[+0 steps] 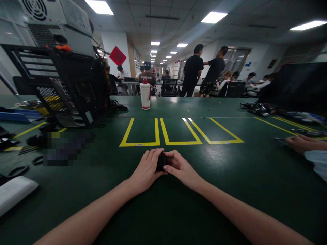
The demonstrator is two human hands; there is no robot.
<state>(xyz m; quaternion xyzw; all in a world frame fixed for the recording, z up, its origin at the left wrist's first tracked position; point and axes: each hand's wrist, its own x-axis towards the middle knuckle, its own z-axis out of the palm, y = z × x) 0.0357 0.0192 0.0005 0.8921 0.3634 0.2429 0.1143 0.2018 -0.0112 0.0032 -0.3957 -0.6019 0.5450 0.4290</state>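
Between my two hands is a small black object (161,162), low over the green tabletop or resting on it; I cannot tell which. Its kind does not show, since fingers cover much of it. My left hand (145,170) wraps round its left side, with the thumb at the near edge. From the right, my right hand (182,168) pinches it between thumb and fingers. Just beyond the hands, yellow tape (182,143) marks several open-backed boxes on the green table (163,211).
A black computer case (76,88) carries a power supply (74,27) at left. A white cup (145,96) stands farther back. Near left lies a white object (16,194). Another person's hand (304,144) reaches in at right, beside cables (260,109). People stand and sit behind.
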